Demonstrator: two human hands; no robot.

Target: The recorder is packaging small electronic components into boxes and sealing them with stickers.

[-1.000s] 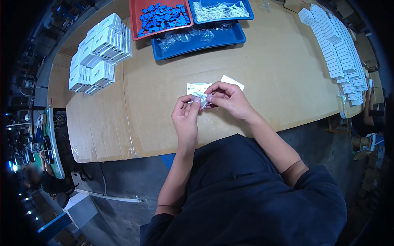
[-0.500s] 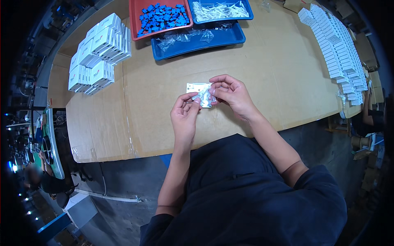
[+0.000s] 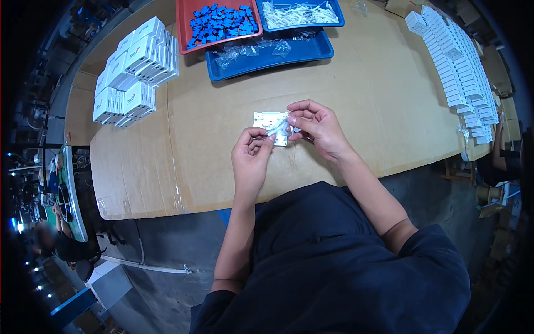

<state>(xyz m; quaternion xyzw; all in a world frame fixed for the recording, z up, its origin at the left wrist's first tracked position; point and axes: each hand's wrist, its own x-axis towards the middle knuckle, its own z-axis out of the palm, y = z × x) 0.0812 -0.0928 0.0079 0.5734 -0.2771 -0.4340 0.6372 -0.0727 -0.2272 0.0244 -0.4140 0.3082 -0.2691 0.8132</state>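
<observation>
A small clear plastic bag with slim white pieces in it (image 3: 280,127) is stretched between my two hands. The thumb and fingers of my left hand (image 3: 253,153) pinch its lower left end. At its upper right, my right hand (image 3: 320,127) grips the bag between thumb and fingertips. Beneath it on the cardboard-covered table lies a flat white square plate (image 3: 263,118), partly hidden by the bag and my fingers.
Beyond my hands stand a blue tray with clear bags (image 3: 303,51), a red tray (image 3: 183,40) of blue parts and another blue tray (image 3: 340,22) of white sticks. White boxes (image 3: 136,67) are stacked at left; many more white boxes (image 3: 459,72) line the right edge.
My right hand has shifted slightly to the right, and the bag's white pieces show more plainly. My left hand stays nearly where it was.
</observation>
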